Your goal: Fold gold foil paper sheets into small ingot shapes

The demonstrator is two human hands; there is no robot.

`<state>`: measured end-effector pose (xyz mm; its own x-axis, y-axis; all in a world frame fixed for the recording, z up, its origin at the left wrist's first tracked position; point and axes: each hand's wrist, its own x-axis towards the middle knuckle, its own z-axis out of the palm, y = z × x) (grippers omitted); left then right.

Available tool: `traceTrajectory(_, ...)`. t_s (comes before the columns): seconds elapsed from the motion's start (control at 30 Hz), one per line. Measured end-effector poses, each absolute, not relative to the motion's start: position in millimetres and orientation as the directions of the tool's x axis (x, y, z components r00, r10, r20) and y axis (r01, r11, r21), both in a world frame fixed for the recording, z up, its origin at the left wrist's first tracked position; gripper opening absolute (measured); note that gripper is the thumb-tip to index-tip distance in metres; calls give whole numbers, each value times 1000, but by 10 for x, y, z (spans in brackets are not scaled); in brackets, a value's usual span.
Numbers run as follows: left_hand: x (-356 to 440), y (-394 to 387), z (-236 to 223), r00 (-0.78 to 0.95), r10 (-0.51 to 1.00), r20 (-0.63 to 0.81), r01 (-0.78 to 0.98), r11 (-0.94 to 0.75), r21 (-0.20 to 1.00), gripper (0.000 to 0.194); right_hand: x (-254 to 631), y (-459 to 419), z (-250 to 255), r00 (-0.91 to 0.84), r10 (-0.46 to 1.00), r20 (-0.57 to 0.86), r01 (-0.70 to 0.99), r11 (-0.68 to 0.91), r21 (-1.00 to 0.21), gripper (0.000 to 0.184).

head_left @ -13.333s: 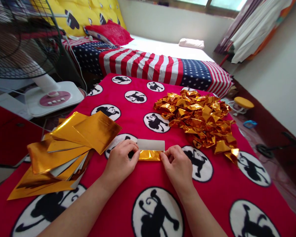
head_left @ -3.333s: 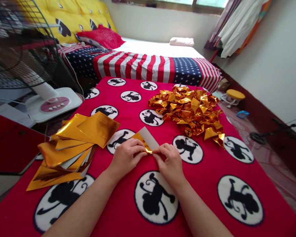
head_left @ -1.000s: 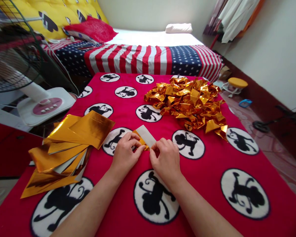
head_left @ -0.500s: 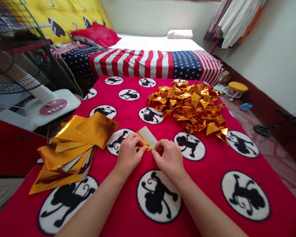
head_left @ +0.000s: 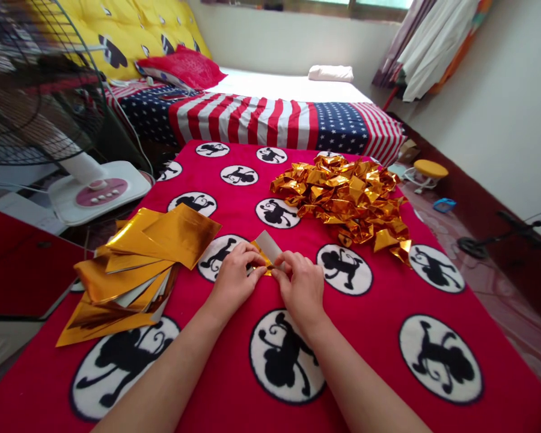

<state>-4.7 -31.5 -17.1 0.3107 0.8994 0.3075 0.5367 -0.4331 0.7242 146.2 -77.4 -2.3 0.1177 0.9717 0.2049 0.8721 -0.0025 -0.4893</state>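
Note:
Between my hands is a partly folded sheet of gold foil paper point(head_left: 267, 243), its pale grey back facing up and a gold strip along the near edge. My left hand point(head_left: 238, 273) pinches the left part of that fold between thumb and fingers. On the other side my right hand point(head_left: 300, 282) has thumb and fingertips closed on the near right part. The fingers hide much of the fold. A fanned stack of flat gold foil sheets point(head_left: 130, 264) lies to the left. Farther off to the right is a heap of folded gold foil pieces point(head_left: 347, 195).
A red cloth with monkey prints point(head_left: 369, 367) covers the work surface. At the left stands a fan with a white base point(head_left: 101, 189), beside a red panel point(head_left: 18, 264). Behind is a bed with a striped, starred cover point(head_left: 270, 120). A yellow stool point(head_left: 430, 168) stands right.
My right hand has shifted left, closer to my left hand, and now covers more of the sheet. The head view has tilted up slightly. Both hands keep their grip.

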Motion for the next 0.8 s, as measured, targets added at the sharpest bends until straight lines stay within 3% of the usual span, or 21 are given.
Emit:
traceTrajectory(0.47,-113,-290,-110,380,881,280,527,-456,717,13,1459,-756,-22,112,971,210,869,8,-496,9)
traceTrajectory(0.63,-109,-293,-104,370,883,288,521,-454,723,12,1412,-736,-19,135,965,224,896,-22,-444,6)
traceTrajectory(0.8,-115,-291,-112,369,885,286,529,-452,718,16,1380,-693,-28,136,964,227,930,-46,-364,16)
